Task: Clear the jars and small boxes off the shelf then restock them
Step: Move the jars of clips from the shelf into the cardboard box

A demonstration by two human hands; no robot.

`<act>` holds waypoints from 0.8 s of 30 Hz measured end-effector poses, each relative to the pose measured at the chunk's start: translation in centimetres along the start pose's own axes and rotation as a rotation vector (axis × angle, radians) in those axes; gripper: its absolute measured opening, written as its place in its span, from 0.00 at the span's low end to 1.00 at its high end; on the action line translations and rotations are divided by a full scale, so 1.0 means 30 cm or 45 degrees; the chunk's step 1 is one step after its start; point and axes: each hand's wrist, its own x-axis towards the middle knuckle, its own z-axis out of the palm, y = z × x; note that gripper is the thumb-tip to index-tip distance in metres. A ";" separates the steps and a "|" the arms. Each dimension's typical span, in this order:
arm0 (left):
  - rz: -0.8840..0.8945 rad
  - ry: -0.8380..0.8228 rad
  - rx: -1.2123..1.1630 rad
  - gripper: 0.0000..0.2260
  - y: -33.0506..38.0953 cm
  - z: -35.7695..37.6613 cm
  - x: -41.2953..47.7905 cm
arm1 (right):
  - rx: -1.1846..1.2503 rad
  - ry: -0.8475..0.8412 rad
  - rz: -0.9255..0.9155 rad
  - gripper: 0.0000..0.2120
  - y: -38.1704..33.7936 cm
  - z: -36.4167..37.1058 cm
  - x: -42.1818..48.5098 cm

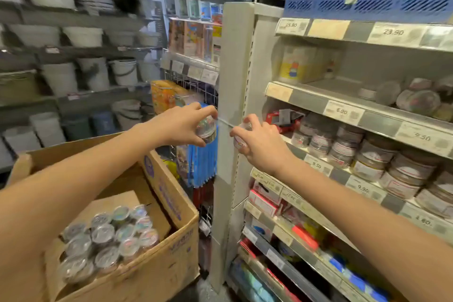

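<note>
While left hand (181, 127) grips clear jar (207, 130), right hand (262, 144) pinches small jar (240, 141), cardboard box (159, 272) w/ lidded jars (107, 245) inside.

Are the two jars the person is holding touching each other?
Apart. The head view shows bare white shelf post between the left-hand jar and the right-hand jar.

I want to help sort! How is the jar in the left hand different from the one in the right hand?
The left jar, gripped by the left hand, looks clear and shiny with colours glinting inside; the right jar, gripped by the right hand, shows a white label with some red. The left jar is mostly in view; the right jar is largely hidden by fingers. Both are small and round.
</note>
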 end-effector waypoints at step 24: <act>-0.523 -0.528 -0.089 0.32 -0.691 0.665 -0.513 | 0.036 -0.496 -0.530 0.19 -0.885 0.713 0.443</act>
